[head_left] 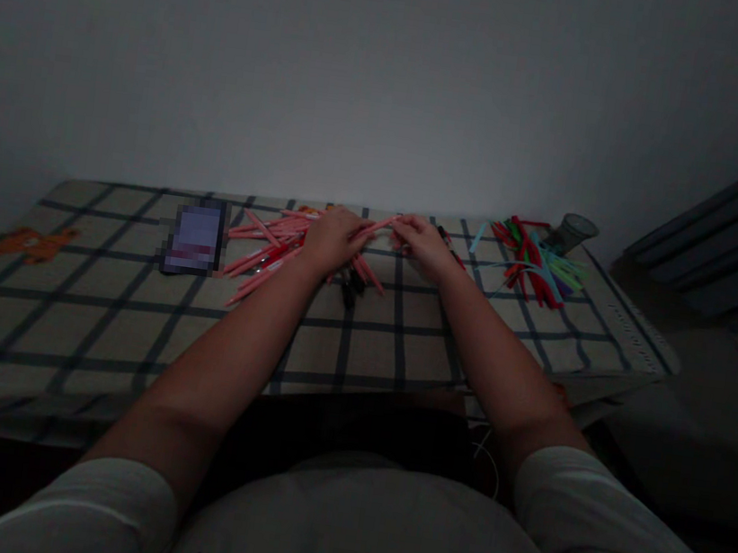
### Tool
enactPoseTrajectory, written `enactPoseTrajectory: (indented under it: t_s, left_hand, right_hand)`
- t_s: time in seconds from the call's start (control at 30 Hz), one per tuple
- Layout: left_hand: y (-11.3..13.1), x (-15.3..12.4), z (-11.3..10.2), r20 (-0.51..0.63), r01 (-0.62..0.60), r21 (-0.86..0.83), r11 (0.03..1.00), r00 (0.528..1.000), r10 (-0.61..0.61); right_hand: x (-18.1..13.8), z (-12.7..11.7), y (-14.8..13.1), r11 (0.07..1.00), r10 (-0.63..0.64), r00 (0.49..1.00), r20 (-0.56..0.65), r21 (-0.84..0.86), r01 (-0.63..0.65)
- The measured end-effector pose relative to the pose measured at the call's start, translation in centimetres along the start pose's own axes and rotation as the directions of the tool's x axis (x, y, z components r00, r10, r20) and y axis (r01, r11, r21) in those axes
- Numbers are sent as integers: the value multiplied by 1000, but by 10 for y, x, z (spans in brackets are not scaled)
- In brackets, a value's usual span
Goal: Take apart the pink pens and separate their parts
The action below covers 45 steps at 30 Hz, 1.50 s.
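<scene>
Over the middle of the table, my left hand (333,237) is closed around a slim pink pen (384,223), which points to the right. The fingers of my right hand (422,242) are pinched together at the far end of that pen; whether they hold a small part there is too dark to tell. Under and beside my left hand lies a loose pile of pink pens (268,250), some with red or clear parts. Several black pens or caps (349,290) stick out below my left hand. More dark pens lie partly hidden behind my right hand.
A checked cloth (113,306) covers the table, which meets a pale wall. To the left lies a blurred phone (195,237). On the right, a heap of coloured strips (537,267) lies against a clear cup (573,234). A dark curtain (729,224) hangs at far right.
</scene>
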<state>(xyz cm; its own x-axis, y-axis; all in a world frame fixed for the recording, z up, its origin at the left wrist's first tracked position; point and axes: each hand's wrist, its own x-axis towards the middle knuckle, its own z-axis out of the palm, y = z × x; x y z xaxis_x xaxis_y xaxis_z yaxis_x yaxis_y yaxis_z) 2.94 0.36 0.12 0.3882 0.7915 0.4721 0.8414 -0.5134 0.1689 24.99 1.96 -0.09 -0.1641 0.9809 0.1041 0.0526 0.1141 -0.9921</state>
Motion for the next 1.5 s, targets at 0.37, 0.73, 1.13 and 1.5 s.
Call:
enactPoseTrajectory:
  t_s: [0.37, 0.73, 1.13, 1.5]
  left_hand:
    - [4, -1, -1, 28, 27, 4, 1000, 999, -27]
    - [1, 0, 2, 8, -39, -4, 999, 999, 39]
    - [5, 0, -1, 55, -9, 27, 1000, 998, 7]
    - [4, -1, -3, 34, 25, 9, 1000, 999, -25]
  right_hand:
    - [2, -2, 0, 998, -58, 998, 34, 13, 58]
    - [4, -3, 6, 997, -63, 998, 8, -42, 64]
    - [11, -5, 17, 996, -78, 997, 14, -46, 78]
    - [4, -3, 2, 995, -63, 998, 11, 77, 62]
